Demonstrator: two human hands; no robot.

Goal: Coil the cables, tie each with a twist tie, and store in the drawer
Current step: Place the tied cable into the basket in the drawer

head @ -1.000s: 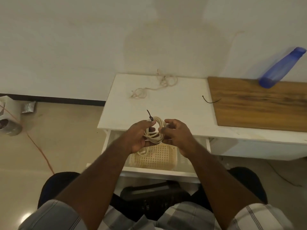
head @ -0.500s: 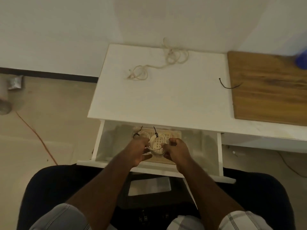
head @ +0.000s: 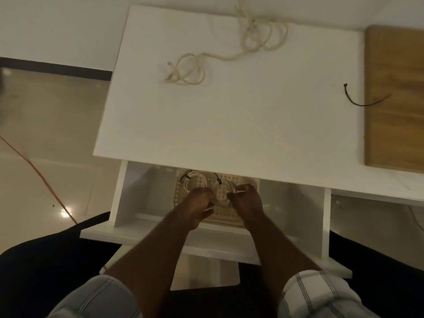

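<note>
Coiled cable [head: 223, 191] lowered into drawer [head: 119, 198] basket [head: 249, 187] | left hand [head: 197, 205], right hand [head: 247, 199] fingers gripping it

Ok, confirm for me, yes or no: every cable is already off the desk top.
No: one loose cable lies uncoiled on the white desk top, beyond the open drawer.

Both forearms reach forward and down, close together. The left hand [head: 197, 204] and right hand [head: 246, 199] are curled, knuckles up, fingers pinching.
</note>
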